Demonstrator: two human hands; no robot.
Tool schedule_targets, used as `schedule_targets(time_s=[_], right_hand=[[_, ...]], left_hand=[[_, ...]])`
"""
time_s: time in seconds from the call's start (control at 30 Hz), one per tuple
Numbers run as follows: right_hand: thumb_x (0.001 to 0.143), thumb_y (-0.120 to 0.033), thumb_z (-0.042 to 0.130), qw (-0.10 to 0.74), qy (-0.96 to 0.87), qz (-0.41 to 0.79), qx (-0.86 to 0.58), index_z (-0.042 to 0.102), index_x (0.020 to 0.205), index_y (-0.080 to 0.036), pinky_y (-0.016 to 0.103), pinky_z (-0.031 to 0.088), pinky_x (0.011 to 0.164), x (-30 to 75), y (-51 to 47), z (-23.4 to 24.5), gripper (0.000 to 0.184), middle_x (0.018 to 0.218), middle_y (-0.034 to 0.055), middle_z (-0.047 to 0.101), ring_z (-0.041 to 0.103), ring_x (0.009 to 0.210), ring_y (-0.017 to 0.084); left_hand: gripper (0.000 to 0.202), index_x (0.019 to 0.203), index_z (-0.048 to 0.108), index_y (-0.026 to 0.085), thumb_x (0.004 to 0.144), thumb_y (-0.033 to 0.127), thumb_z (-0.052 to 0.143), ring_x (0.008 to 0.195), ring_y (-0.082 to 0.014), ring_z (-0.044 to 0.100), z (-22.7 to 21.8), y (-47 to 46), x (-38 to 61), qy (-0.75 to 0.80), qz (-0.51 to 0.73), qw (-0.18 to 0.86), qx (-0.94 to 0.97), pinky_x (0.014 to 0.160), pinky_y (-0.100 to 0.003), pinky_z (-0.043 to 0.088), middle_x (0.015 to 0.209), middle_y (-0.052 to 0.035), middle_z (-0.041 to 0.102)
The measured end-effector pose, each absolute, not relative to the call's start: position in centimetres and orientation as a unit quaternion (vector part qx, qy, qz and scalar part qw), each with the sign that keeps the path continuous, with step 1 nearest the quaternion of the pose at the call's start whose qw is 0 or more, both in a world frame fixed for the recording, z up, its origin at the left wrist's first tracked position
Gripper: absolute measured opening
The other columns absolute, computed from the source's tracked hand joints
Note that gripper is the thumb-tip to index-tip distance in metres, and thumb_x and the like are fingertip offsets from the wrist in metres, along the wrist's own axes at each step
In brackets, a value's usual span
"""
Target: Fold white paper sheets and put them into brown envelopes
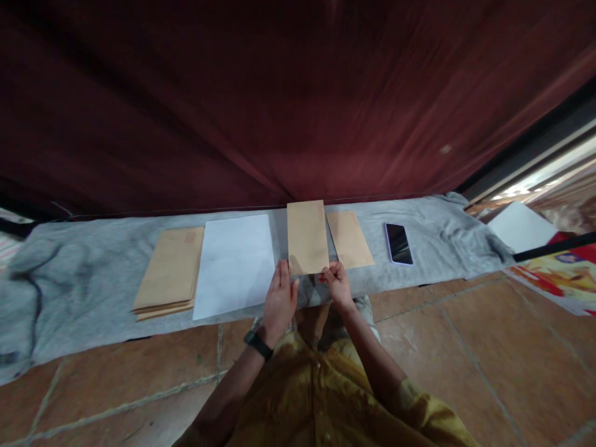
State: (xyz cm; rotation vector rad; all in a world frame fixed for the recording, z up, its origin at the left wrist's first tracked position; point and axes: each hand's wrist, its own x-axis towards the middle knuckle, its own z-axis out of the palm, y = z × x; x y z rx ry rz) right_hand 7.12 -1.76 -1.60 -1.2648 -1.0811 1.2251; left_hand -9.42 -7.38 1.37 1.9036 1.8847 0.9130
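Note:
A brown paper envelope (307, 238) with small reddish print near its upper right corner is upright in front of me, raised slightly off the grey cloth. My right hand (339, 287) pinches its lower right corner between thumb and fingers. At its lower left corner, my left hand (278, 304) has its fingers stretched out flat along the edge, touching or almost touching it. Partly behind the held envelope on the right lies another brown envelope (352, 241). White paper sheets (236, 264) lie to the left of my left hand.
A grey cloth (437, 233) covers the narrow surface, backed by a dark red curtain (298, 112). A stack of brown envelopes (170, 267) lies at the left, and a phone (399, 244) at the right. A colourful printed item (565, 276) is at the far right, above the tiled floor (447, 347).

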Motion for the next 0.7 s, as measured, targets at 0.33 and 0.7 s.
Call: schedule_targets(time_s=[0.33, 0.7], right_hand=[[0.074, -0.055, 0.069, 0.516, -0.401, 0.557, -0.511, 0.050, 0.081, -0.026, 0.029, 0.052, 0.057, 8.0, -2.7, -0.2, 0.035, 0.063, -0.0060, 0.058, 0.058, 0.055, 0.015], [0.078, -0.046, 0.065, 0.554, -0.408, 0.473, -0.550, 0.059, 0.086, -0.023, 0.025, 0.045, 0.054, 11.1, -1.2, 0.9, 0.025, 0.066, -0.0052, 0.057, 0.051, 0.055, 0.012]], left_hand=[[0.045, 0.108, 0.065, 0.017, 0.075, 0.047, 0.073, 0.060, -0.0126, 0.062, 1.7, -5.3, -8.6, 0.603, 0.528, 0.519, 0.298, 0.055, -0.024, 0.049, 0.078, -0.0001, 0.068], [0.039, 0.096, 0.071, 0.014, 0.068, 0.039, 0.075, 0.061, -0.0126, 0.064, 3.7, -2.3, -6.0, 0.581, 0.456, 0.583, 0.338, 0.054, -0.023, 0.047, 0.084, -0.0047, 0.073]])
